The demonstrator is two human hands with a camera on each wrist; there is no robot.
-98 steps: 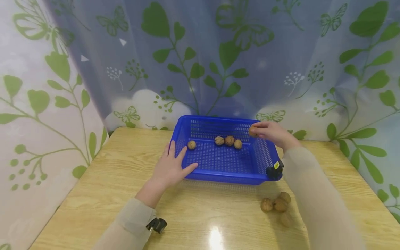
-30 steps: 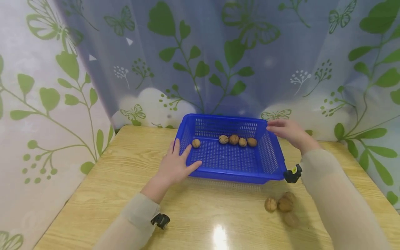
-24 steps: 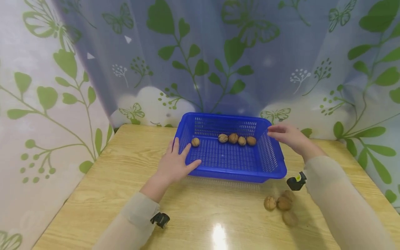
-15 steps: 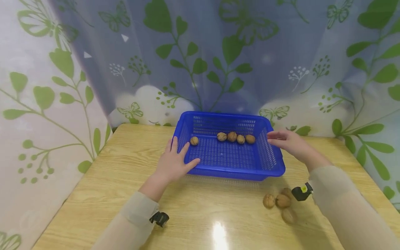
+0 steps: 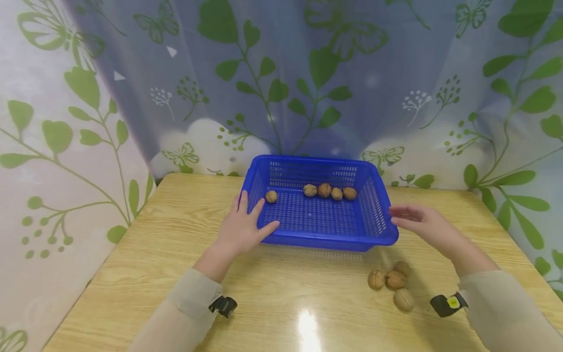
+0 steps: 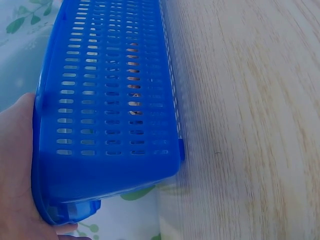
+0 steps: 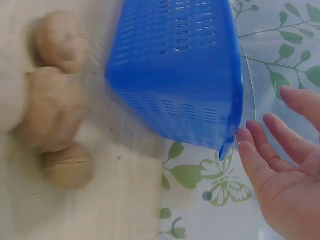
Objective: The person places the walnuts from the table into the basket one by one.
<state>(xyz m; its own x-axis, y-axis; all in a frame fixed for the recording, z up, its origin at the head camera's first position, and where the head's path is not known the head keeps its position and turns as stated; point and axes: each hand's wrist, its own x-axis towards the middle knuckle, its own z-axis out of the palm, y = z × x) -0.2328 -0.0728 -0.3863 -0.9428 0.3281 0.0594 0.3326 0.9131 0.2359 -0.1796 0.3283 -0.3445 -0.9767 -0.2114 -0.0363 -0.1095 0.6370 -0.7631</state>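
Note:
A blue plastic basket (image 5: pixel 321 239) with slotted walls stands toward the back of the table. My left hand (image 5: pixel 239 227) rests on its left rim, fingers spread and thumb reaching over the front left corner. Inside, one walnut (image 5: pixel 271 196) lies by the left wall, and a row of several walnuts (image 5: pixel 324 190) sits along the back. My right hand (image 5: pixel 428 227) holds nothing; its fingers, loosely bent, are right beside the basket's right rim. On the table in front of that corner are several walnuts (image 5: pixel 396 280) in a cluster, seen large in the right wrist view (image 7: pixel 55 107).
The pale wooden table (image 5: pixel 272 293) carries the basket and loose walnuts. Behind and to the left hangs a curtain (image 5: pixel 286 73) with leaf and butterfly prints, close to the basket's back. A black wrist camera (image 5: pixel 447 304) sits on the right sleeve.
My right hand has let go of a walnut, which now lies at the right end of the row in the basket. That hand has drawn right and toward me. The left hand stays put.

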